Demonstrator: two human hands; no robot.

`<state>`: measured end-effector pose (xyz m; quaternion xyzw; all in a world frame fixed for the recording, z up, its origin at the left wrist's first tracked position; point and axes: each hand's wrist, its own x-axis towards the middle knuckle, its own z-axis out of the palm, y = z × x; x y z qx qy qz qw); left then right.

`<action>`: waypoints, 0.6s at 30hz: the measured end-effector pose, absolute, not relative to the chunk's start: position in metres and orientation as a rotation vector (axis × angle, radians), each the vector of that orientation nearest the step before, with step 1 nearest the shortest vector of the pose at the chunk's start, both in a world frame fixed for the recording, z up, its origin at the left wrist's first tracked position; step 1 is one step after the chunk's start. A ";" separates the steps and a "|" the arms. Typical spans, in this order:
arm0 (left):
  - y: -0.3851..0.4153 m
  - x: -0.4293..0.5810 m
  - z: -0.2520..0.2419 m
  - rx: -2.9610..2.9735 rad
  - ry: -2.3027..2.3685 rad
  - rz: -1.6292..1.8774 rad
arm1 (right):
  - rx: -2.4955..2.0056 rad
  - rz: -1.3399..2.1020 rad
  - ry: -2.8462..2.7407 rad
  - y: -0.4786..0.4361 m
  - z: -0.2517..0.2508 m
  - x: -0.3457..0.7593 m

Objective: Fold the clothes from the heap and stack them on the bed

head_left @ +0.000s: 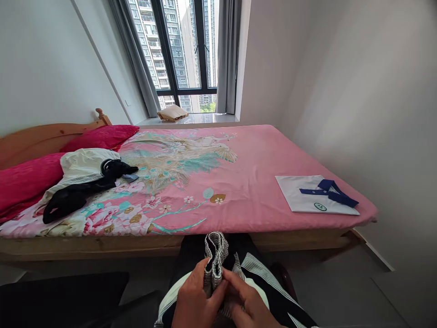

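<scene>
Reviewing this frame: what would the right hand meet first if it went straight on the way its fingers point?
The gathered striped fabric, which the right hand seems to touch; just past it probably the left hand, though depth is unclear.

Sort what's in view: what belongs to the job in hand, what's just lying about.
Job in hand:
striped band, gathered in the left hand and right hand
black-and-white garment

Lying about, apparently:
folded navy-collared polo shirt
heaped clothes
crimson pillows
beige bundle

head view | faces forward, downward | fingers (235,281) close | bed (256,168) beyond | window (184,50) behind bed
</scene>
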<state>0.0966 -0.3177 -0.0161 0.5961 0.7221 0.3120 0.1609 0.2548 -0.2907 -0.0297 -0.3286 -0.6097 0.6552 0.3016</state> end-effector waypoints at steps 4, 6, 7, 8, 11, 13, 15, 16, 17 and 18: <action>-0.319 0.093 -0.028 1.896 2.033 0.983 | -0.914 1.745 -1.528 -0.289 -0.040 0.259; -0.319 0.093 -0.029 2.010 1.992 1.016 | -1.002 1.571 -1.449 -0.287 -0.042 0.262; -0.320 0.093 -0.028 2.054 1.975 1.035 | -1.034 1.435 -1.432 -0.287 -0.042 0.264; -0.320 0.093 -0.026 2.089 1.962 1.053 | -1.049 1.288 -1.445 -0.286 -0.041 0.267; -0.320 0.094 -0.023 2.173 1.937 1.121 | -0.996 0.877 -1.639 -0.282 -0.035 0.275; -0.320 0.095 -0.022 2.235 1.903 1.161 | -0.905 0.647 -1.836 -0.276 -0.029 0.279; -0.320 0.095 -0.021 2.294 1.868 1.198 | -0.802 0.523 -2.073 -0.268 -0.021 0.280; -0.320 0.095 -0.020 2.315 1.865 1.211 | -0.768 0.518 -2.192 -0.264 -0.017 0.281; -0.320 0.094 -0.020 2.328 1.872 1.221 | -0.757 0.541 -2.288 -0.260 -0.013 0.281; -0.320 0.094 -0.019 2.336 1.879 1.225 | -0.769 0.568 -2.343 -0.257 -0.008 0.281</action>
